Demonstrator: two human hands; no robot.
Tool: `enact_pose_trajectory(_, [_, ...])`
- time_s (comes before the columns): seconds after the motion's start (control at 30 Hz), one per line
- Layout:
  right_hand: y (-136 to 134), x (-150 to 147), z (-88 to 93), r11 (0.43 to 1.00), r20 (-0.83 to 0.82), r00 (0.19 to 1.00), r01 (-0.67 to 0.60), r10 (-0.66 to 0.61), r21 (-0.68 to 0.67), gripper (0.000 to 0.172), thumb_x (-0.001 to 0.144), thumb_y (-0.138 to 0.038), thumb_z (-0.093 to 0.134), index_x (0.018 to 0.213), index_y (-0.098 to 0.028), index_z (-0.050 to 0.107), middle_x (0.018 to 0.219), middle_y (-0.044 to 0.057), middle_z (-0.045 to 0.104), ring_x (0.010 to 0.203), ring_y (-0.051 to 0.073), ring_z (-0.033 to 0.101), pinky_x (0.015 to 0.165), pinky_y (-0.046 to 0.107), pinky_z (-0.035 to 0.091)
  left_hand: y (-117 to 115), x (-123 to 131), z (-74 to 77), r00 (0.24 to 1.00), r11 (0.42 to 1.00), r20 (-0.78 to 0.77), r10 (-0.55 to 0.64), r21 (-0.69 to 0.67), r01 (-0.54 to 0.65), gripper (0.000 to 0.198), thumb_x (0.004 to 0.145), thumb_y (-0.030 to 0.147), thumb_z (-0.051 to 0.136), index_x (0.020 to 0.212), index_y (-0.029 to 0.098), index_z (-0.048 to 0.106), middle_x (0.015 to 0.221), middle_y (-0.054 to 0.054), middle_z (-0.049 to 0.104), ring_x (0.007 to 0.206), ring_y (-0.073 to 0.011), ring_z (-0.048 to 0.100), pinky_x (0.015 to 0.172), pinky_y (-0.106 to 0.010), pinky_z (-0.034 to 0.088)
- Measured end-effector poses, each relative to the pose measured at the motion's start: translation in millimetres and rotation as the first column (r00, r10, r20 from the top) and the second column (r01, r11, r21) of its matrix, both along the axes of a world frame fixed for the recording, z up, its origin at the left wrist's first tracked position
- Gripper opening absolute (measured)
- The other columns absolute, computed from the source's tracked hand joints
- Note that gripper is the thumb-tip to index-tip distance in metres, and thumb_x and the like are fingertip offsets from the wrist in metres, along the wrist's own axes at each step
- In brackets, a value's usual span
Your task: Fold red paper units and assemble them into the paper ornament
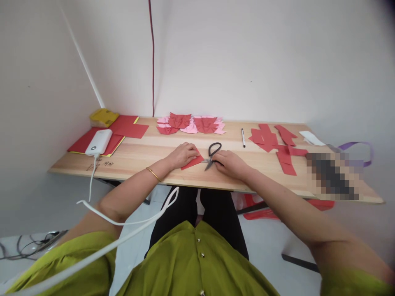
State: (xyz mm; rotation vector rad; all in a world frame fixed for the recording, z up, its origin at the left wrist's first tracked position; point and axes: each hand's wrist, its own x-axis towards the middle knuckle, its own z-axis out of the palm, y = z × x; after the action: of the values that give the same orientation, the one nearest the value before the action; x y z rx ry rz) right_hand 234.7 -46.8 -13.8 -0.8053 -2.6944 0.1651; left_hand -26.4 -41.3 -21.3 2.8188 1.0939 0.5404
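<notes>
My left hand (184,155) lies on the wooden table with its fingers closed on a small piece of red paper (192,163), which looks folded to a pointed shape. Just right of it, my right hand (230,163) grips a pair of scissors (211,158) with black handles. One handle loop sticks up above my fingers; the other is hidden in my hand. The blades stand apart, and one reaches the right edge of the red paper. Whether it is cutting into the paper, I cannot tell.
Cut red and pink paper shapes (191,124) lie at the back. A pen (243,137) and red scraps (265,137) are to the right. Red sheets (131,129), a yellow packet (104,118) and a white power bank (99,142) sit left. A white cable (135,223) hangs before me.
</notes>
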Motion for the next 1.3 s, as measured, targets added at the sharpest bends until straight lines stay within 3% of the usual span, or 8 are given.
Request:
enact_pose_trajectory(0.5, [-6.2,-10.8,0.4,0.994,-0.047,0.995,-0.09,0.093,0.054,0.023,0.084,-0.013,0.043,0.098,-0.016,0.06,0.104,0.012,0.062,0.096,0.023,0.053,0.083,0.036,0.041,-0.5,-1.1,-0.4,0.999,1.0,0.039,-0.015,0.005,0.015,0.029,0.09,0.029,0.043,0.103,0.021,0.067,0.103,-0.009,0.06,0.096,-0.0191,0.052,0.088,-0.034,0.039])
enact_pose_trajectory(1.3, [-13.2,-26.3,-0.5,0.99,-0.004,0.991,-0.132,0.133,0.047,0.023,0.083,-0.014,0.044,0.1,-0.016,0.059,0.106,0.013,0.061,0.099,0.024,0.052,0.083,0.037,0.039,-0.8,-0.6,-1.9,0.999,1.0,0.033,0.001,0.004,-0.001,0.027,0.089,0.029,0.045,0.102,0.021,0.068,0.101,-0.009,0.06,0.095,-0.0194,0.051,0.088,-0.035,0.039])
